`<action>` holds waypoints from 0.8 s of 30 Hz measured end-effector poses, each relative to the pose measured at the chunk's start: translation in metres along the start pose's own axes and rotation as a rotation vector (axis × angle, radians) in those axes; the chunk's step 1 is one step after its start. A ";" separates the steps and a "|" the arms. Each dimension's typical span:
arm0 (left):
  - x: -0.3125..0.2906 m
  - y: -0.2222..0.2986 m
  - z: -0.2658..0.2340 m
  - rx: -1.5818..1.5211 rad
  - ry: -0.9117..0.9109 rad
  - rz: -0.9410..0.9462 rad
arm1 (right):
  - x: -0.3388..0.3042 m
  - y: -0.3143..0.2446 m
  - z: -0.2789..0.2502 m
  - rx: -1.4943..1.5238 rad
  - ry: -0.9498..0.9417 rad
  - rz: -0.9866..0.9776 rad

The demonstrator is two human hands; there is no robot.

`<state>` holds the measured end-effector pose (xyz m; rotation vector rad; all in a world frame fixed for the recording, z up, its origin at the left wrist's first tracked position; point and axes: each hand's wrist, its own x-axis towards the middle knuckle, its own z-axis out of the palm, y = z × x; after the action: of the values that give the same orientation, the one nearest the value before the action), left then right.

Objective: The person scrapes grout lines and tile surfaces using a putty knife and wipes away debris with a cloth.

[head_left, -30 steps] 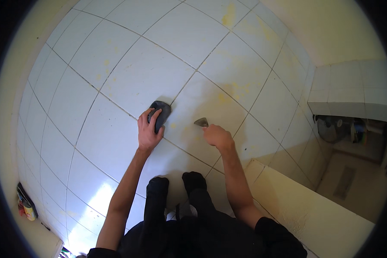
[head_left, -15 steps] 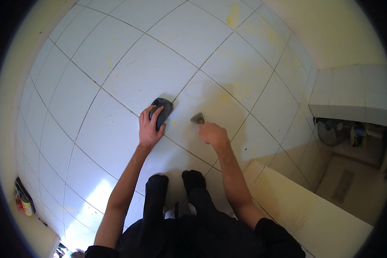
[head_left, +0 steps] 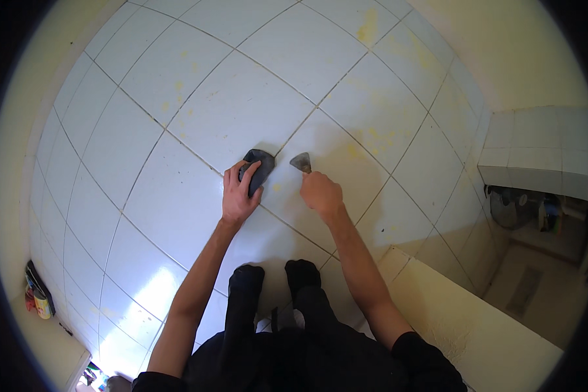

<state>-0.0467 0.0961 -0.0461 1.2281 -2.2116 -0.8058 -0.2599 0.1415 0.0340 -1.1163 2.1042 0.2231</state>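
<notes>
On the white floor tiles, my left hand is closed over a dark grey oblong thing with a rounded far end. Its exact kind does not show, and my fingers cover part of it. Just to its right, my right hand grips a scraper whose handle is hidden in the fist. The scraper's flat, flared metal blade points away from me, close to the tile surface and a short gap from the grey thing. A small yellow stain lies between my hands.
Yellow stains mark tiles farther off and to the right. My feet in black socks stand close in front. A low cream ledge runs at the right, beside a recess with stored items. A bottle is by the left wall.
The scraper and my right hand have moved forward and to the left over the floor, nearer the grey thing. My left hand stays in place on it. The view has shifted slightly.
</notes>
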 end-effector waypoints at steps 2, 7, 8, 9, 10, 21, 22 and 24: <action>0.000 -0.001 0.000 0.002 0.006 -0.003 | -0.001 0.003 -0.001 -0.053 -0.070 -0.021; -0.001 0.000 0.000 -0.047 0.007 -0.010 | -0.004 -0.003 0.011 -0.016 -0.025 0.005; 0.000 -0.002 0.000 -0.046 0.009 -0.011 | -0.006 -0.002 0.011 -0.062 -0.072 -0.031; 0.000 -0.004 0.000 -0.052 0.009 -0.004 | -0.010 -0.003 0.010 -0.110 -0.123 -0.070; -0.001 -0.005 0.000 -0.058 0.009 0.002 | -0.013 -0.004 0.008 -0.110 -0.126 -0.074; -0.002 -0.003 0.000 -0.047 0.021 0.020 | -0.021 -0.009 0.031 0.020 -0.012 -0.064; -0.003 -0.003 0.000 -0.045 0.023 0.021 | -0.021 -0.008 0.028 0.017 -0.013 -0.069; -0.001 -0.004 0.000 -0.046 0.016 0.013 | -0.021 -0.007 0.017 -0.150 -0.220 -0.064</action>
<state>-0.0440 0.0954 -0.0491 1.1933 -2.1744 -0.8344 -0.2379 0.1591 0.0374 -1.1870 1.8791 0.4589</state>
